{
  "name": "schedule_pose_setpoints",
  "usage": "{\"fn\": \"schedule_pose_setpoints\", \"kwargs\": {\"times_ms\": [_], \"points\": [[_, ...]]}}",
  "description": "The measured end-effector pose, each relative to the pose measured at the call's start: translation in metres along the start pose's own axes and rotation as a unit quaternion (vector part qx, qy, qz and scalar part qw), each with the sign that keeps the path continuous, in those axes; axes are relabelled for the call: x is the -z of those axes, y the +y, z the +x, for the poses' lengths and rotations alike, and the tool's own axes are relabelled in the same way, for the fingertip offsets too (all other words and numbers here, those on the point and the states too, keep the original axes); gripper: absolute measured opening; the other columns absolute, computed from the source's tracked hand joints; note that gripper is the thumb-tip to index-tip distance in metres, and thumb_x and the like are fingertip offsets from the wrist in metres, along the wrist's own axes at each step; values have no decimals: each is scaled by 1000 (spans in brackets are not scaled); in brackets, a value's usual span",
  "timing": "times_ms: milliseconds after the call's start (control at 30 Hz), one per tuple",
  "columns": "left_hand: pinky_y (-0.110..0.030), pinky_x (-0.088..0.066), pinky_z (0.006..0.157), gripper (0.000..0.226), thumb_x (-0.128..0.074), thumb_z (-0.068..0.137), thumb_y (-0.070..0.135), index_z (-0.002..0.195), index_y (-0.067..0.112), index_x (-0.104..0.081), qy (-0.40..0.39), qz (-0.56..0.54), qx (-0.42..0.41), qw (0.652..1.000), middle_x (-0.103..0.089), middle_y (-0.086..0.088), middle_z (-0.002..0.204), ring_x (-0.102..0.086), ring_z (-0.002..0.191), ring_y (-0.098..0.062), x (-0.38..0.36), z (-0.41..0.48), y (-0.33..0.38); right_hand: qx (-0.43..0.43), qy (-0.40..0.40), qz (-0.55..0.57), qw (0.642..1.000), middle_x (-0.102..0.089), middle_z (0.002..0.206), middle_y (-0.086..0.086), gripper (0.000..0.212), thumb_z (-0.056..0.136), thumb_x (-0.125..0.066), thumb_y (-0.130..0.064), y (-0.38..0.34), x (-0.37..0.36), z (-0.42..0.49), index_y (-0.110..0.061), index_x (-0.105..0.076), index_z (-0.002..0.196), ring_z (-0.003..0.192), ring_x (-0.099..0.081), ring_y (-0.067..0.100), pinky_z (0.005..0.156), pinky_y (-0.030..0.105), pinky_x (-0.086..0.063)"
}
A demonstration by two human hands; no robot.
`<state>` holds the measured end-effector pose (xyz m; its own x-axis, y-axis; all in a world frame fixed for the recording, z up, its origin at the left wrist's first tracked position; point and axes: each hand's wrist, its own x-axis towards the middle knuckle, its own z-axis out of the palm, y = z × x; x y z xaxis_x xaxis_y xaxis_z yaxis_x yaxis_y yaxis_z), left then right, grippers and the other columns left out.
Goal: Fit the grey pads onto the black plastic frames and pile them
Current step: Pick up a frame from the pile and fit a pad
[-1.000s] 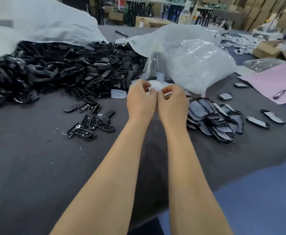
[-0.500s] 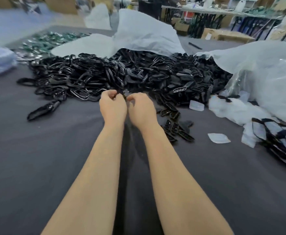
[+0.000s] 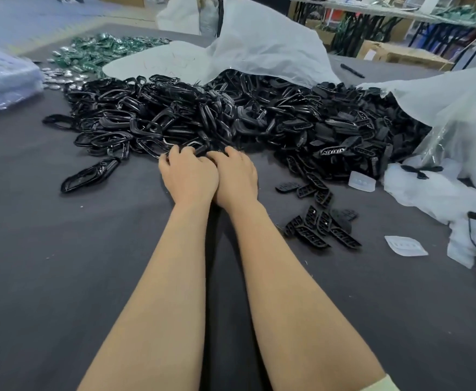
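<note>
At the far left a bluish plastic bundle lies on the dark table cloth. Behind it there is a heap of small green parts. One single black frame lies alone on the cloth, just beside the big heap of black frames, which runs across the middle of the table.

My left hand is at the near edge of this heap, back upward. Its fingers are curled down with the tips among the frames, and I cannot tell if they grip one. My right hand touches the left one, side by side. Its fingers are bent under and hidden, so I cannot tell if they hold anything.

A white sack covers the back part of the heap. To the right of my hands some small slotted black pieces lie scattered on the cloth. One pale pad lies flat near the right end of the heap. A second pad lies closer to me, near the slotted pieces. At the far right is a crumpled clear plastic bag.
</note>
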<state>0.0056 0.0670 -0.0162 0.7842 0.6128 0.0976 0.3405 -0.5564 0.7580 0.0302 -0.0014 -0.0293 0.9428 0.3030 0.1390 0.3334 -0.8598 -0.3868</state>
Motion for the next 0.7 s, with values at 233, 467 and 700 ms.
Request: {"fn": "schedule_pose_setpoints", "kwargs": {"times_ms": [233,467,700], "points": [[-41,-18,111,29,-49,95,16,124,18,-56,9,126,-18,992,-45,-7,138,-32,133,-31,-6,-15,0,-86,136,115,980,-62,112,9,25,91,-45,-3,18,23,-11,-12,-53,114,104,-54,30,82,36,-39],[-35,-39,77,24,-42,101,19,116,12,-60,46,-36,-95,994,-65,-10,109,-58,101,-30,-7,-38,21,-140,94,305,937,-58,99,0,36,89,-62,-13,54,56,-25,-10,-55,125,102,-59,18,96,30,-46],[-32,-58,72,8,-47,100,14,104,15,-54,-33,-336,-14,941,-68,-9,92,-62,53,2,-21,-65,37,-126,114,351,921,-62,81,-9,9,88,-65,-18,78,71,-48,-23,-59,84,79,-60,8,72,22,-49]]}}
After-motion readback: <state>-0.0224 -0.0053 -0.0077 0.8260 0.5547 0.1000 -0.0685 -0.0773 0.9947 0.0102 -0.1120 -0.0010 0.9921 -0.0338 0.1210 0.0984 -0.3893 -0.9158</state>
